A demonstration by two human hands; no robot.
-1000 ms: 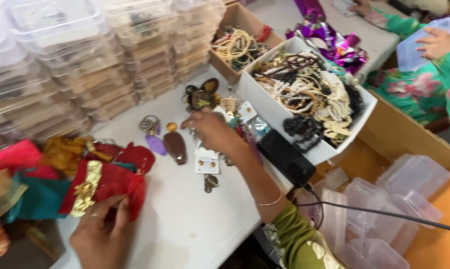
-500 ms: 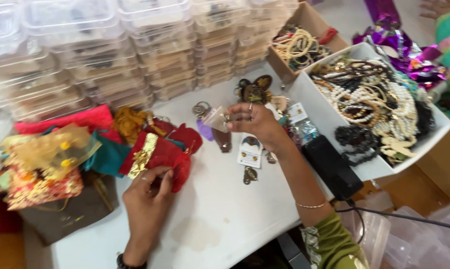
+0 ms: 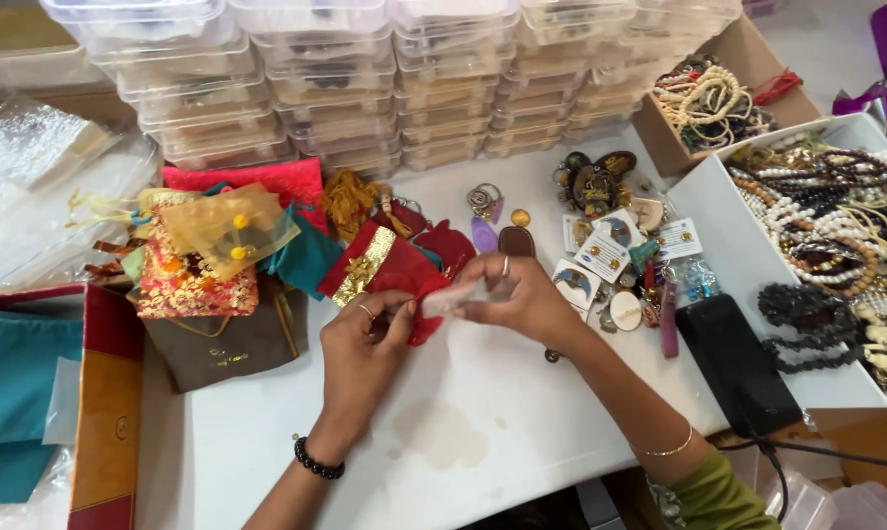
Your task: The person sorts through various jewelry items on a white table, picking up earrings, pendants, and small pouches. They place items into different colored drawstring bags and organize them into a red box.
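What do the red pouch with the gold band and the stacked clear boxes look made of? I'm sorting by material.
Red pouch with gold band: seemingly soft fabric, creased, with shiny metallic-looking trim. Stacked clear boxes: probably thin transparent plastic, glossy, contents showing through.

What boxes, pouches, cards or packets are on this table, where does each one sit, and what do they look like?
Clear plastic boxes: stacked along the far edge, flat, lidded.
Cardboard box: far right, brown, full of bead strings.
White tray: right side, holding necklaces.
Jewellery cards: middle right, small, white.
Red pouch: at the left hand, gold band.
Small pale packet: pinched by the right hand.
Brown pouch: left of centre.
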